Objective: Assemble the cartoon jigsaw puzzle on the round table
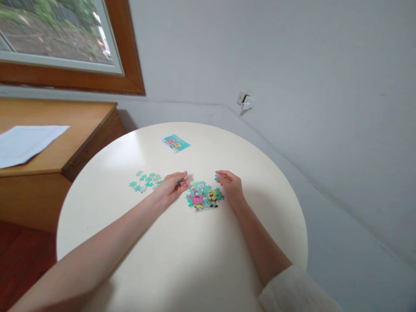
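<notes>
A partly joined jigsaw puzzle [203, 197] with a pink, a yellow and a pale green cartoon figure lies flat on the white table. Just left of it, my left hand [173, 185] is closed, with a dark-and-teal puzzle piece [180, 181] showing between its fingers. At the puzzle's upper right, my right hand [231, 184] pinches a small teal puzzle piece [216, 177] at its fingertips. Loose teal puzzle pieces [145, 180] are scattered beyond my left wrist. My right forearm passes close by the puzzle's right edge.
The round white table [156, 255] carries a small picture card [176, 143] near its far edge. A wooden cabinet [94, 130] with white paper [29, 141] on top stands at the left. Behind are a window [65, 34] and a wall socket [248, 102].
</notes>
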A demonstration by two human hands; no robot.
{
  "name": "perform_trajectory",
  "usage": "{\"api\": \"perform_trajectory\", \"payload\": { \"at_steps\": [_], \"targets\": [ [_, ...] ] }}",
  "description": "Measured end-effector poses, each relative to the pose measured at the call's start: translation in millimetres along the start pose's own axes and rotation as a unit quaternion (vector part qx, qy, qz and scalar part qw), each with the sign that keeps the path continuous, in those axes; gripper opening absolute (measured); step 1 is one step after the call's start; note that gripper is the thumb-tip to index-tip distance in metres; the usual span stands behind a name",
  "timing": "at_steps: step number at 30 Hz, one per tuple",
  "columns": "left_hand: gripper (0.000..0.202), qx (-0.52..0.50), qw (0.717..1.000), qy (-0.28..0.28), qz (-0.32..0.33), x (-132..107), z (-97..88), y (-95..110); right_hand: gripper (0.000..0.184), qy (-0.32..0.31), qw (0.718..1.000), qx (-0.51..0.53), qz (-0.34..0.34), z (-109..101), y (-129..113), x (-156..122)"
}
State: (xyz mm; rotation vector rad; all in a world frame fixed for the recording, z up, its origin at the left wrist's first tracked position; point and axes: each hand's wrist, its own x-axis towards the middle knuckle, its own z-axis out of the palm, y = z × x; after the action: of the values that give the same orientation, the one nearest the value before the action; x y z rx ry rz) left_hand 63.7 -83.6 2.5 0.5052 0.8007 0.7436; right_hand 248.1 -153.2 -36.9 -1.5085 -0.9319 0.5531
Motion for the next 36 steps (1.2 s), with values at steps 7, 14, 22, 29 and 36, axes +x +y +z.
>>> {"api": "perform_trajectory", "payload": {
  "at_steps": [7, 14, 22, 29, 36],
  "targets": [
    [0.029, 0.001, 1.000, 0.001, -0.003, -1.3, 0.4, 0.8, 0.030, 0.000, 1.000, 0.005, 0.000, 0.7, 2.6, 0.7],
    [0.029, 0.000, 1.000, -0.016, -0.001, 1.2, -2.1, -0.3, 0.031, -0.002, 1.000, 0.021, 0.003, 1.6, 4.1, 2.2],
    [0.029, 0.006, 1.000, -0.012, 0.004, 2.4, -2.9, -1.0, 0.027, -0.009, 1.000, 0.025, 0.003, 2.0, 4.5, 2.0],
    [0.032, 0.016, 1.000, -0.006, -0.001, -1.9, 0.4, -0.2, 0.024, -0.016, 1.000, 0.024, 0.002, 2.4, 2.1, 0.6],
    [0.029, 0.028, 1.000, 0.009, 0.002, -1.8, 0.8, 0.3, 0.024, -0.021, 1.000, 0.013, 0.002, 2.6, 3.5, 1.2]
  ]
}}
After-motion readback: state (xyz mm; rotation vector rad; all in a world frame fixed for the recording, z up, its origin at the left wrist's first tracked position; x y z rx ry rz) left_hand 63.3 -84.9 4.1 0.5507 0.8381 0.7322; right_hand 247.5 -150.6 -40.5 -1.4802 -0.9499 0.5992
